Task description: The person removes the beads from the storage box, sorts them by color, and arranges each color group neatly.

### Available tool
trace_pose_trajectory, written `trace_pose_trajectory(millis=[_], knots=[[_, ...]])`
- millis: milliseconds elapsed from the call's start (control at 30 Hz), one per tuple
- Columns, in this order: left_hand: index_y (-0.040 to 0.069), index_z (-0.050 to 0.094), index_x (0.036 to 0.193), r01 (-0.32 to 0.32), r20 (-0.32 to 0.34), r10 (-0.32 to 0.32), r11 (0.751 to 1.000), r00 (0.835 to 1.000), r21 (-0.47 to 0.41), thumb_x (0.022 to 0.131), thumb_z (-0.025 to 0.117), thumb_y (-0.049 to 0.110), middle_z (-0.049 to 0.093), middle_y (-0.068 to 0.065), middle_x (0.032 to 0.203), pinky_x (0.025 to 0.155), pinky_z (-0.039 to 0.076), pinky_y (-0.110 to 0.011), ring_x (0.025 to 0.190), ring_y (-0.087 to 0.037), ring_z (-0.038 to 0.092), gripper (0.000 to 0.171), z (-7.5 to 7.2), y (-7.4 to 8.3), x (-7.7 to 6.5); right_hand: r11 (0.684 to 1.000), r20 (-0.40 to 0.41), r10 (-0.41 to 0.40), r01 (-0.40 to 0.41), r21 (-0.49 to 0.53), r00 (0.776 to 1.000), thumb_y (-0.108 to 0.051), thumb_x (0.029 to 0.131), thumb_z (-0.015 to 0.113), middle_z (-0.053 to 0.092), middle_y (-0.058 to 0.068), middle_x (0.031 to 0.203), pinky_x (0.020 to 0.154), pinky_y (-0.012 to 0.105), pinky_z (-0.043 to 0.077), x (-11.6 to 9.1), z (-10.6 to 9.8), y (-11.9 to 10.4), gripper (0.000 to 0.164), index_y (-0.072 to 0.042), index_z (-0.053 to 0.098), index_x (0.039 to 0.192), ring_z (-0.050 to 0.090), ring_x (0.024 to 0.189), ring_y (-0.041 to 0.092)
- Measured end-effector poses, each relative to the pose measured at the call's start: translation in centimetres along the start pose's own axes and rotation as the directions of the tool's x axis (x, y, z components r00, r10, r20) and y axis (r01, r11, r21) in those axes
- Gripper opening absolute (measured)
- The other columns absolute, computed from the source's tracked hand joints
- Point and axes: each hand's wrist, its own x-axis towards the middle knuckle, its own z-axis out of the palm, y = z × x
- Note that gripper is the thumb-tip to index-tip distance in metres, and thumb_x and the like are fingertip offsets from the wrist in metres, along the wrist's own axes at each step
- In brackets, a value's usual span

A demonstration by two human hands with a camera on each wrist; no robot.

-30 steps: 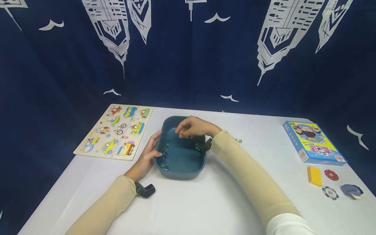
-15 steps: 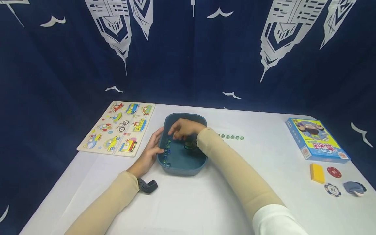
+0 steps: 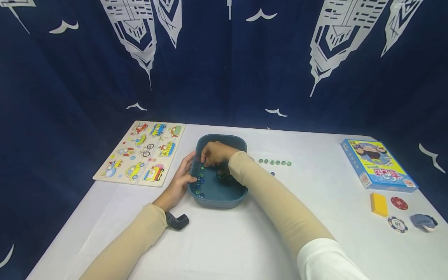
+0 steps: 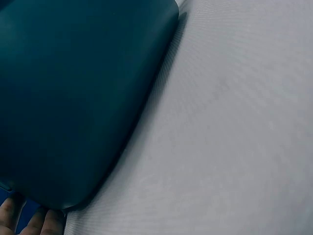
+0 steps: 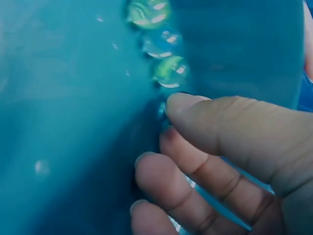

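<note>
A blue plastic basin [image 3: 220, 203] stands on the white table. Along its left side lie several glass marbles [image 3: 202, 180], blue and green. My left hand [image 3: 178, 182] holds the basin's left wall, thumb over the rim and fingers along the outside; the left wrist view shows its fingertips [image 4: 51, 223] against the outer wall. My right hand [image 3: 214, 153] is down inside the basin at the far end of the marble row. In the right wrist view its thumb and index finger pinch a small blue marble [image 5: 162, 108], mostly hidden, just beside a green-swirled marble [image 5: 171, 72].
Right of the basin, several green marbles [image 3: 278, 163] form a row on the table, with a blue marble [image 3: 272, 174] nearer. A wooden picture puzzle [image 3: 140, 151] lies at left. At right are a game box [image 3: 379, 165], yellow block [image 3: 379, 204], red chip [image 3: 399, 203] and white chip [image 3: 397, 224].
My right hand has moved left and down into the basin, to the end of the marble row, and its fingers have closed together. The left hand keeps its hold on the wall.
</note>
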Motion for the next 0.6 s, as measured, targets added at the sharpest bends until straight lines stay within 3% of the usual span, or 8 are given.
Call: trace_pose_trajectory(millis=[167,367,467,600], knots=[[0.017,0.013,0.159,-0.001,-0.003,0.001,1.000,1.000,0.005,0.077,0.045,0.001,0.010,-0.006,0.167,0.121,0.007,-0.051,0.153,-0.028,0.011,0.090,0.1,-0.2,0.0,0.999,0.008,-0.018,0.017,0.044,1.000,-0.006,0.085,0.072,0.073,0.004,0.087,0.066,0.028,0.056,-1.0,-0.9,0.3,0.014,-0.006,0.074,0.099,0.067,0.073,0.018],[0.016,0.013,0.159,0.005,-0.002,-0.005,1.000,1.000,0.009,0.076,0.045,0.003,0.009,-0.006,0.167,0.120,0.004,-0.054,0.153,-0.027,0.007,0.090,0.2,-0.1,0.0,0.985,-0.003,-0.125,0.124,0.121,0.992,-0.007,0.090,0.068,0.073,0.003,0.093,0.070,0.031,0.057,-3.1,-2.7,1.1,0.019,-0.003,0.073,0.108,0.069,0.081,0.019],[0.016,0.013,0.159,0.005,-0.003,-0.005,1.000,1.000,0.013,0.076,0.045,0.003,0.008,-0.005,0.167,0.120,0.002,-0.055,0.153,-0.027,0.005,0.090,0.1,0.0,0.0,0.962,-0.030,-0.174,0.177,0.208,0.984,-0.007,0.090,0.067,0.074,0.007,0.095,0.072,0.034,0.057,-4.5,-3.6,1.6,0.023,0.001,0.071,0.111,0.067,0.082,0.018],[0.016,0.014,0.159,0.004,-0.003,-0.004,1.000,1.000,0.023,0.077,0.045,0.002,0.008,-0.005,0.167,0.120,0.001,-0.055,0.153,-0.026,0.005,0.089,0.0,0.0,0.0,0.915,-0.083,-0.203,0.220,0.338,0.976,-0.008,0.091,0.068,0.071,0.020,0.101,0.073,0.035,0.056,-6.5,-4.3,2.6,0.025,0.005,0.068,0.113,0.064,0.081,0.018]])
